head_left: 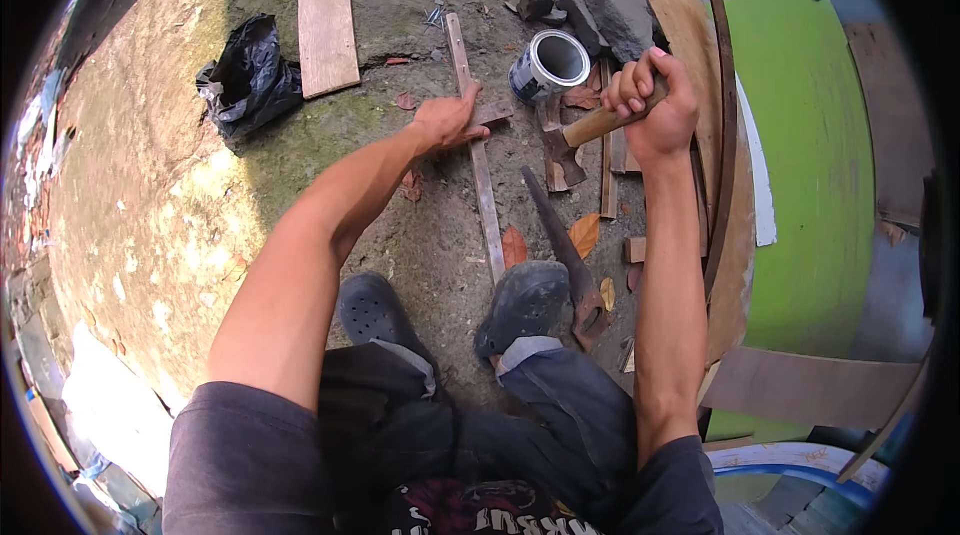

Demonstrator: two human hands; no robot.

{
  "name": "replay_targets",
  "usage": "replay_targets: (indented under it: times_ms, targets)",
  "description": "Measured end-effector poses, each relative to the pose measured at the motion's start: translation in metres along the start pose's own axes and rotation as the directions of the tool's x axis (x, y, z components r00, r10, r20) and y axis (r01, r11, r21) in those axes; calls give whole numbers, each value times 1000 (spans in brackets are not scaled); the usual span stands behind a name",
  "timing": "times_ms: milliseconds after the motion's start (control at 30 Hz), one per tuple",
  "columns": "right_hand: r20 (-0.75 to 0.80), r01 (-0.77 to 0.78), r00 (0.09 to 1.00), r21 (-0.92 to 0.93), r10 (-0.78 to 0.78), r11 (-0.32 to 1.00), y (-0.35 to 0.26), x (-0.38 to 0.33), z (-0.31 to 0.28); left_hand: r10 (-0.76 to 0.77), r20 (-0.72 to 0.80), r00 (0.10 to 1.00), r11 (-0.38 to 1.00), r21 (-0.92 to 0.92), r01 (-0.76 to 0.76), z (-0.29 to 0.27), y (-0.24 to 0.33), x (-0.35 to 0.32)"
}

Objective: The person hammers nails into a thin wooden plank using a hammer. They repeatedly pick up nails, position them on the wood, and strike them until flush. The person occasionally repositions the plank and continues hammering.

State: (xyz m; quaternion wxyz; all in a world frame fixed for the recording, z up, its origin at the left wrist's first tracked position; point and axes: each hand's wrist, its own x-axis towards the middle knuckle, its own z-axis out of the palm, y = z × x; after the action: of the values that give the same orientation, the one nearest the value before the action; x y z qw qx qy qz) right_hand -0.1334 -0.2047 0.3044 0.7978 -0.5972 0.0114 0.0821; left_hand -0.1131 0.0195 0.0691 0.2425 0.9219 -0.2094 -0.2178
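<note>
My left hand is closed over a short wooden piece, which lies across a long narrow wooden strip. The thumb and forefinger sit on either side of the crossing; the other fingers are mostly hidden. To the right, my right hand grips a hatchet by its wooden handle. The hatchet's rusty metal head hangs low, to the right of the strip. A handsaw with a rusty blade lies on the ground between the strip and my right forearm.
An open metal can stands beyond the hatchet, before dark stones. A few nails lie near the strip's far end. Leftward are a board and a black plastic bag. A green panel and planks line the right.
</note>
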Motion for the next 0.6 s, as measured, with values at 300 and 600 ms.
replay_targets:
  times_ms: [300,600]
  targets:
    - [-61,-22,998,-50,19,999,41,46,26,-10,-118,993,998,-68,2,-16,-31,22]
    - [-169,-193,968,-19,187,981,91,128,50,-4,-125,992,993,-120,-11,-27,-48,39]
